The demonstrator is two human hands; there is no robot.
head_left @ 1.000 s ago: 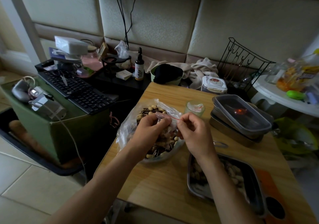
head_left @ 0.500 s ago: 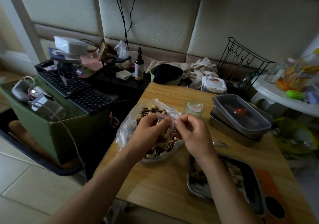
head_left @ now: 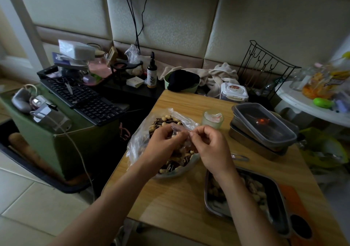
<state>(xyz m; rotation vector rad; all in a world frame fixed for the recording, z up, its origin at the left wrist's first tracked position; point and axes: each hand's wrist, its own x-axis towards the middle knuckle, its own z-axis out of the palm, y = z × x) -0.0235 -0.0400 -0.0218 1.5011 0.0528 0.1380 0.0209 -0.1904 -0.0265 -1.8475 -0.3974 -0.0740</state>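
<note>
Just above the pale bowl of peanuts and dark seeds [head_left: 177, 174], the left hand [head_left: 163, 143] and right hand [head_left: 210, 148] each pinch the mouth of a small clear plastic zip pouch with a red seal line [head_left: 180, 129], so bagging seems barely begun.

black keyboard [head_left: 89, 101], brown bottle [head_left: 151, 74], glass cup [head_left: 212, 120]

I've got the small clear zip bag [head_left: 179, 131] pinched from both sides, crumpled, its red-striped mouth uppermost. It hangs just above the bowl of peanuts and dark seeds [head_left: 178, 172], which stands toward the left of the wooden table [head_left: 170, 207].
</note>
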